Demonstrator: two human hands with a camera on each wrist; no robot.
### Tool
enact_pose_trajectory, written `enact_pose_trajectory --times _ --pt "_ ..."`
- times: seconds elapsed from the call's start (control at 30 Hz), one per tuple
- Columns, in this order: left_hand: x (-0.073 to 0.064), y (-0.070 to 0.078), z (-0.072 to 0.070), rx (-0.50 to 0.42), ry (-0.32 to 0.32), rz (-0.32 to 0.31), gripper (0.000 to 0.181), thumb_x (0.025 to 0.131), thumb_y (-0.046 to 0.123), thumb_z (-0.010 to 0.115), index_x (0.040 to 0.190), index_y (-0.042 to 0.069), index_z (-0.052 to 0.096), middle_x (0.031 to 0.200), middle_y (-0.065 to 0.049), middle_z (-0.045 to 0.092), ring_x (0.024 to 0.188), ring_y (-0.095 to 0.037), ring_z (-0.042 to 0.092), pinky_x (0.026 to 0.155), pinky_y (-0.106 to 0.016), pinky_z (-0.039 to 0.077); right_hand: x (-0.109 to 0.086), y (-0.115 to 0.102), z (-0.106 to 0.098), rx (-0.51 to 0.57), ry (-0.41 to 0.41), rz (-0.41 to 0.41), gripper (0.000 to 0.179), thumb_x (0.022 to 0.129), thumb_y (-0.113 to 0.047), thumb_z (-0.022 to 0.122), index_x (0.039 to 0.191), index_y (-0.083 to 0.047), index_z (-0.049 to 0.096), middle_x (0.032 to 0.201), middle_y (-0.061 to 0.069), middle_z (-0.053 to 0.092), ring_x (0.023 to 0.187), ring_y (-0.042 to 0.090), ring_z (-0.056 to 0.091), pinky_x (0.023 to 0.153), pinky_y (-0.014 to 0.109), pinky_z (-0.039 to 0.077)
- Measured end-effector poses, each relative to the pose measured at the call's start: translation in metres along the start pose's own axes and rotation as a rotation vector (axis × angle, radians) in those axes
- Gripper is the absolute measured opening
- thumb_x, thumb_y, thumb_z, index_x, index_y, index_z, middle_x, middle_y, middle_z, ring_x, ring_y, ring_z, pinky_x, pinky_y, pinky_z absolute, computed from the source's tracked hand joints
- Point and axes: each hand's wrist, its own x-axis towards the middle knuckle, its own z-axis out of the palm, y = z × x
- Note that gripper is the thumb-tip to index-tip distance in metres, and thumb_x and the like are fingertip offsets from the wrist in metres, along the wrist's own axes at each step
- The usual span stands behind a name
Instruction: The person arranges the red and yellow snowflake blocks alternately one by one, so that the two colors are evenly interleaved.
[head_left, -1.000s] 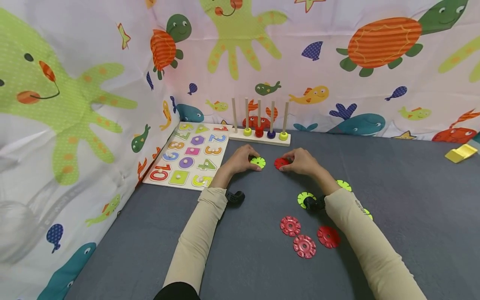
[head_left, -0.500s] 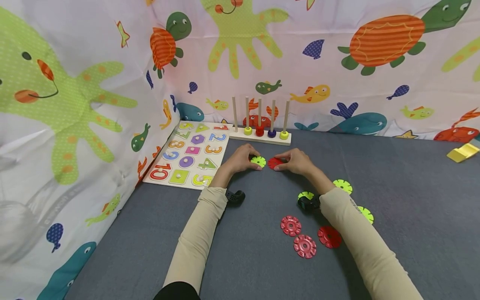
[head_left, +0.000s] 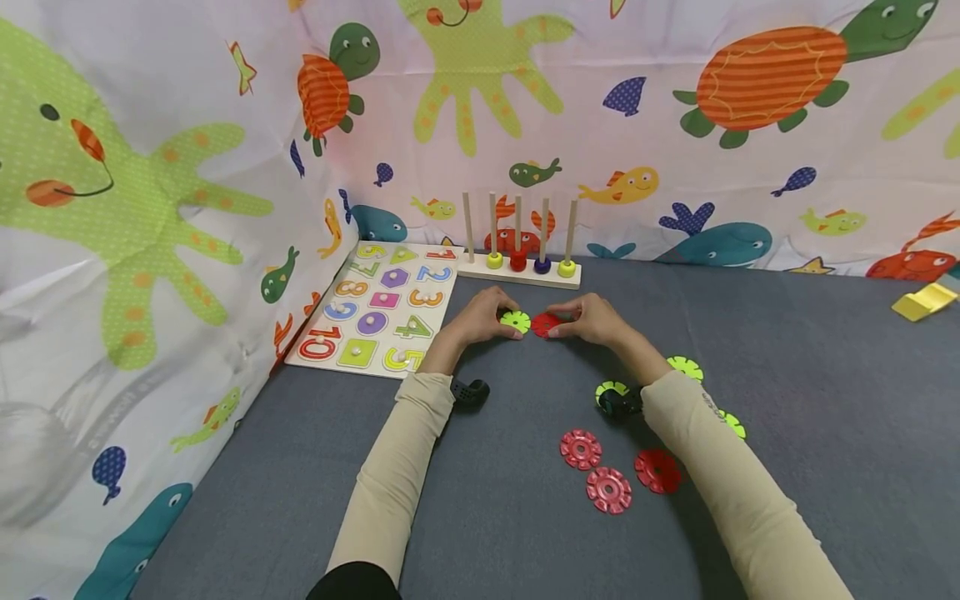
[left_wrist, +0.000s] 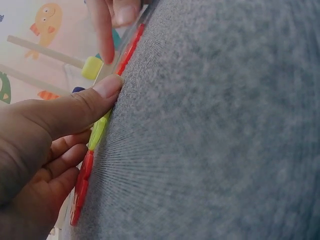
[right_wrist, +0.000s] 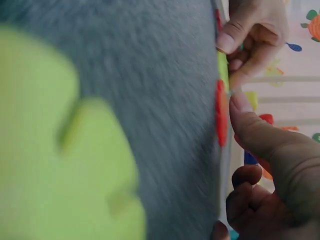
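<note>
My left hand [head_left: 474, 323] pinches a yellow-green notched disc [head_left: 516, 322], thumb in front, low over the grey cloth. Beneath that palm, a second red disc [left_wrist: 82, 190] adjoins the green one in the left wrist view; the head view hides it. My right hand [head_left: 596, 323] holds a red notched disc [head_left: 542, 326] by its right side, with thumb and fingertips. Its left edge meets the green disc's right edge, notches side by side. In the right wrist view the red disc [right_wrist: 221, 112] stands in line with the green disc [right_wrist: 223, 65].
Near the right forearm lie yellow-green discs [head_left: 686, 367] and several red discs [head_left: 580, 450]. A number puzzle board [head_left: 303, 354] sits left of my left hand. Behind both hands stands a peg rack [head_left: 480, 268] with coloured rings. A yellow block [head_left: 924, 302] is far right.
My right hand has carried its red disc leftward until it meets the green disc's edge. The left hand and green disc have stayed nearly still.
</note>
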Motion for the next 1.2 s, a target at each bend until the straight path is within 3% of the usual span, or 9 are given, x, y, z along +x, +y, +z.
enact_pose_trajectory --times 0.17,0.37,0.7,0.87,1.2 --pt "0.001 0.006 -0.001 0.065 -0.029 0.013 0.047 0.076 0.025 0.076 0.115 0.003 0.063 0.114 -0.012 0.056 0.108 -0.023 0.048 0.096 -0.035 0.036 -0.017 0.006 -0.024 0.012 -0.017 -0.074 0.050 0.079 -0.028 0.072 0.123 -0.007 0.059 0.053 -0.003 0.031 0.052 0.012 0.029 0.050 0.026 0.026" --pt "0.007 0.014 -0.001 0.105 -0.056 0.015 0.055 0.075 0.026 0.076 0.121 0.002 0.059 0.118 -0.014 0.055 0.110 -0.024 0.047 0.097 -0.037 0.036 -0.056 0.020 -0.050 0.021 -0.090 -0.126 0.052 0.080 -0.028 0.070 0.123 -0.001 0.058 0.051 -0.004 0.029 0.048 0.008 0.025 0.050 0.026 0.027" --pt "0.020 0.026 0.013 0.071 -0.061 0.029 0.055 0.075 0.028 0.076 0.121 0.004 0.059 0.120 -0.013 0.054 0.115 -0.025 0.046 0.102 -0.037 0.033 -0.113 0.041 -0.027 -0.048 -0.194 -0.251 0.053 0.074 -0.027 0.076 0.120 -0.005 0.061 0.064 -0.002 0.032 0.054 0.007 0.029 0.051 0.022 0.026" --pt "0.021 0.025 0.016 0.041 -0.052 0.031 0.051 0.074 0.026 0.077 0.119 0.005 0.061 0.120 -0.012 0.054 0.115 -0.025 0.046 0.102 -0.036 0.032 -0.118 0.046 -0.022 -0.073 -0.210 -0.302 0.059 0.071 -0.025 0.078 0.123 -0.006 0.059 0.067 -0.002 0.033 0.058 0.009 0.029 0.053 0.023 0.025" --pt "0.022 0.026 0.017 -0.019 -0.064 0.021 0.044 0.075 0.023 0.077 0.114 0.008 0.065 0.115 -0.009 0.054 0.110 -0.022 0.046 0.099 -0.035 0.034 -0.118 0.053 -0.021 -0.083 -0.194 -0.389 0.049 0.072 -0.026 0.078 0.117 -0.011 0.065 0.068 -0.003 0.033 0.060 0.007 0.030 0.055 0.022 0.025"
